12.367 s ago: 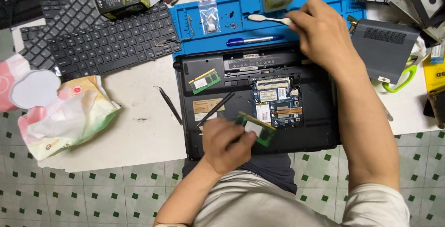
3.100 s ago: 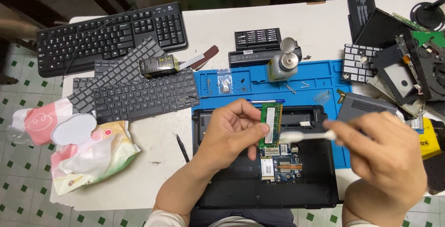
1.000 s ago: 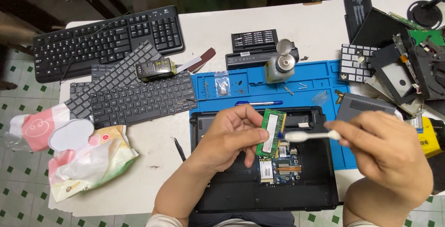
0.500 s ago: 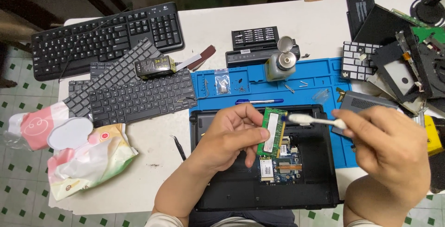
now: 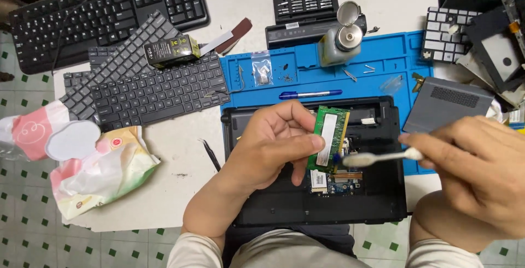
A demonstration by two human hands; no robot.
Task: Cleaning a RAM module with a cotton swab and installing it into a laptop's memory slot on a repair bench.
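My left hand (image 5: 270, 145) holds a green memory module (image 5: 328, 137) upright above an opened black laptop base (image 5: 306, 202). My right hand (image 5: 476, 175) grips a white brush (image 5: 377, 158) whose head touches the lower edge of the module. The laptop lies partly on a blue work mat (image 5: 383, 63), with its circuit board (image 5: 333, 180) showing under the module.
Black keyboards (image 5: 153, 90) lie at the left, with a small box (image 5: 172, 50) on them. A blue pen (image 5: 309, 94), a metal bottle (image 5: 342, 41), a bit set (image 5: 306, 6) and a small bag (image 5: 262, 70) sit on or behind the mat. Tweezers (image 5: 210, 156) and wipes packs (image 5: 98, 169) lie left; laptop parts (image 5: 454, 104) right.
My right hand has brought the brush lower and to the left, from the module's upper edge to its lower edge. My left hand keeps the module raised. The view has shifted slightly.
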